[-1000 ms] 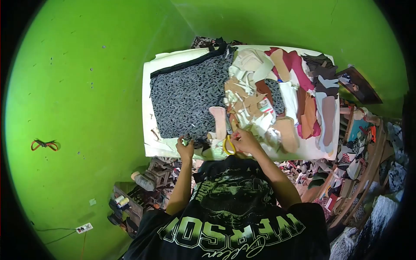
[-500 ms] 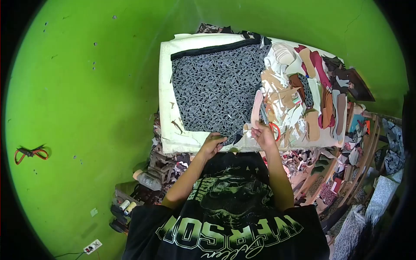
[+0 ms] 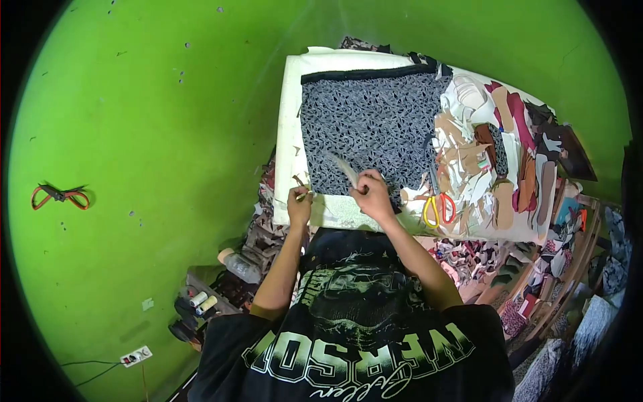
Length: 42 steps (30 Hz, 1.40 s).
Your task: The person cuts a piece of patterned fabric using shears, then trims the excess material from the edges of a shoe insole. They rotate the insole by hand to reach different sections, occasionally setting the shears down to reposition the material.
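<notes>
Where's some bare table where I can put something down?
On the white table, a narrow strip is bare between its upper left edge and the patterned fabric. Another patch, mostly bare, lies in front of the fabric, between the left hand and right hand. The right side is crowded with scraps and scissors.
</notes>
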Each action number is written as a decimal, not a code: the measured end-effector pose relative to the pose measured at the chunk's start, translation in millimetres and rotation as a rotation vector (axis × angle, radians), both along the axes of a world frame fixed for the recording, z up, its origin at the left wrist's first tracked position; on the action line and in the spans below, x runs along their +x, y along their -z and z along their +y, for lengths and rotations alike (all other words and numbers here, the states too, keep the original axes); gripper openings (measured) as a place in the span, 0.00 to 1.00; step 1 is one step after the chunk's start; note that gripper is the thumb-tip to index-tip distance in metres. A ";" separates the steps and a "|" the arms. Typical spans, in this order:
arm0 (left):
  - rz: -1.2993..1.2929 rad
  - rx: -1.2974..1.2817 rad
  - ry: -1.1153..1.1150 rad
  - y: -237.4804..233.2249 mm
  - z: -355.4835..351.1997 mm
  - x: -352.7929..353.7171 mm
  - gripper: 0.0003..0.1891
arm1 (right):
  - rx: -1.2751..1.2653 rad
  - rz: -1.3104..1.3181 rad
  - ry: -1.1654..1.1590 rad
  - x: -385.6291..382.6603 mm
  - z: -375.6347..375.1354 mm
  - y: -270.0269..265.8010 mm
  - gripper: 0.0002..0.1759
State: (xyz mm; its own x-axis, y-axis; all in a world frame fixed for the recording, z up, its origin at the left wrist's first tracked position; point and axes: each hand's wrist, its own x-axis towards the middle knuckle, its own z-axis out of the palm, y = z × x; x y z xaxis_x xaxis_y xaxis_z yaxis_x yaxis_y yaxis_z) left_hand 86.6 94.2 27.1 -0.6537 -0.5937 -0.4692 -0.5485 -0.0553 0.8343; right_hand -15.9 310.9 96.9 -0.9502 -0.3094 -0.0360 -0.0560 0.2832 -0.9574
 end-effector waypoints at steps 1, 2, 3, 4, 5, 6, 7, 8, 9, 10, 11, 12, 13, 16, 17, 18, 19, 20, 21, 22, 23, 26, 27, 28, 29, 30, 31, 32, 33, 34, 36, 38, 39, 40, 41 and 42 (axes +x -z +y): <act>0.032 0.030 -0.013 -4.8 -3.9 -10.3 0.12 | 0.025 0.059 -0.021 -1.8 -10.0 -2.5 0.18; 0.058 0.061 -0.023 -9.0 -7.7 -19.5 0.13 | 0.038 0.074 -0.053 -0.9 -21.1 12.7 0.17; 0.079 0.110 0.021 -8.8 -11.1 -28.5 0.18 | 0.100 0.180 -0.091 -1.9 -29.3 17.0 0.15; 0.036 0.192 0.011 -8.1 -12.0 -34.5 0.20 | 0.165 0.281 -0.128 -1.3 -35.7 20.0 0.12; -0.009 0.275 0.002 -6.7 -10.3 -39.9 0.22 | 0.250 0.287 -0.154 2.9 -40.5 25.8 0.10; -0.051 0.357 -0.005 -8.8 -7.7 -46.6 0.23 | 0.336 0.294 -0.180 7.0 -46.1 34.4 0.09; -0.091 0.333 0.038 -11.2 -6.9 -49.7 0.27 | 0.422 0.301 -0.204 11.2 -53.3 41.4 0.08; -0.117 0.288 0.063 -13.9 -6.8 -51.9 0.27 | 0.493 0.265 -0.217 16.5 -59.0 47.6 0.09; -0.130 0.288 0.076 -17.1 -8.6 -54.2 0.27 | 0.565 0.229 -0.232 20.4 -63.7 45.7 0.10; -0.146 0.291 0.084 -18.8 -10.9 -54.2 0.27 | 0.638 0.189 -0.251 24.3 -68.2 44.6 0.12; -0.143 0.302 0.093 -18.0 -14.9 -54.6 0.27 | 0.551 0.213 -0.147 27.2 -71.5 44.1 0.09; -0.139 0.311 0.101 -13.6 -19.8 -54.7 0.27 | 0.517 0.165 -0.064 24.2 -76.5 36.3 0.08; -0.139 0.322 0.106 -9.7 -23.9 -52.6 0.27 | 0.482 0.113 0.015 21.1 -81.0 30.7 0.07; -0.128 0.254 0.201 11.2 -34.2 -51.9 0.27 | 0.332 -0.038 0.276 17.9 -93.8 31.3 0.09; -0.127 0.220 0.211 16.6 -35.5 -51.7 0.28 | 0.249 -0.142 0.317 17.0 -96.6 44.6 0.10; -0.141 0.200 0.216 20.2 -36.6 -52.6 0.28 | 0.161 -0.244 0.361 17.4 -98.7 61.1 0.11; -0.153 0.179 0.222 25.3 -37.0 -54.4 0.28 | 0.163 -0.240 0.338 20.0 -98.9 90.9 0.13; -0.163 0.156 0.227 29.5 -36.8 -56.1 0.27 | 0.162 -0.271 0.353 20.5 -99.5 91.6 0.14; -0.173 0.121 0.243 30.9 -36.5 -58.2 0.29 | 0.159 -0.300 0.365 20.6 -101.5 90.8 0.15; -0.181 0.085 0.256 32.5 -36.0 -60.5 0.30 | 0.154 -0.327 0.375 17.4 -106.0 78.5 0.16; -0.192 0.049 0.266 34.2 -35.3 -61.1 0.32 | 0.012 -0.539 0.390 17.3 -106.5 65.5 0.20; -0.297 0.057 0.304 45.5 -40.8 -66.9 0.33 | 0.031 -0.518 0.248 13.7 -101.5 71.0 0.18; -0.278 0.094 0.311 44.8 -42.3 -69.5 0.31 | 0.015 -0.538 0.239 10.4 -100.4 72.1 0.18; -0.263 0.133 0.323 44.5 -41.9 -70.3 0.29 | 0.000 -0.561 0.235 8.0 -97.8 73.4 0.17; -0.251 0.177 0.336 44.4 -39.5 -69.6 0.28 | -0.011 -0.586 0.233 8.3 -94.1 74.5 0.17; -0.249 0.118 0.289 37.3 -33.9 -69.3 0.28 | -0.037 -0.608 0.248 9.8 -90.3 78.4 0.16; -0.242 0.060 0.235 26.4 -27.6 -70.2 0.28 | -0.059 -0.625 0.257 9.3 -87.7 84.7 0.15; -0.233 0.002 0.177 17.1 -22.9 -70.9 0.28 | -0.082 -0.641 0.262 8.4 -85.4 90.7 0.15; -0.173 -0.035 0.164 18.1 -20.8 -68.9 0.26 | -0.103 -0.691 0.249 8.1 -82.5 90.1 0.14; -0.154 0.003 0.150 19.3 -20.1 -68.1 0.25 | -0.100 -0.683 0.241 5.9 -81.3 90.0 0.14; -0.124 0.078 0.113 21.1 -21.3 -60.6 0.22 | -0.093 -0.675 0.218 6.5 -80.6 92.6 0.14; -0.244 0.291 0.178 20.9 -32.1 -55.5 0.21 | -0.073 -0.690 0.157 5.1 -81.1 96.7 0.14; -0.301 0.398 0.215 21.9 -35.8 -54.4 0.20 | -0.064 -0.695 0.130 3.4 -81.3 97.8 0.13; -0.243 0.466 0.171 23.2 -35.3 -50.7 0.20 | -0.053 -0.702 0.104 3.5 -81.5 98.8 0.13; -0.180 0.533 0.127 24.6 -33.6 -47.2 0.19 | -0.012 -0.688 0.095 2.2 -81.9 99.8 0.13; -0.118 0.599 0.085 20.1 -30.8 -45.1 0.19 | 0.028 -0.676 0.088 1.4 -82.0 98.1 0.13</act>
